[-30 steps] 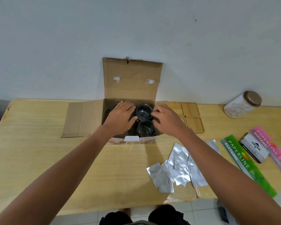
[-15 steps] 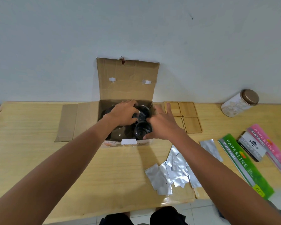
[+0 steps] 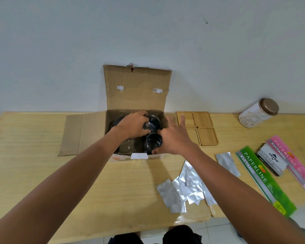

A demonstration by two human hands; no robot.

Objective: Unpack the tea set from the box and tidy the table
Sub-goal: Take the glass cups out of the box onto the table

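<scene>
Left hand (image 3: 132, 125) fingers wrap far glass cup (image 3: 152, 122) in cardboard box (image 3: 88, 132) for lifting; right hand (image 3: 174, 138) splayed open, steadying box's 3 o'clock wall.

Brown cardboard box (image 3: 136, 88); pale wood-grain table (image 3: 33, 147); silver foil sachets (image 3: 183, 189); green booklet (image 3: 264, 178); pink booklet (image 3: 296, 166).

The box (image 3: 136, 106) stands at the table's (image 3: 33, 155) back edge, glasses (image 3: 152, 122) inside; coasters (image 3: 196, 127) right of it, jar (image 3: 258, 113) at the back right corner, sachets (image 3: 183, 189) near the front edge.
</scene>
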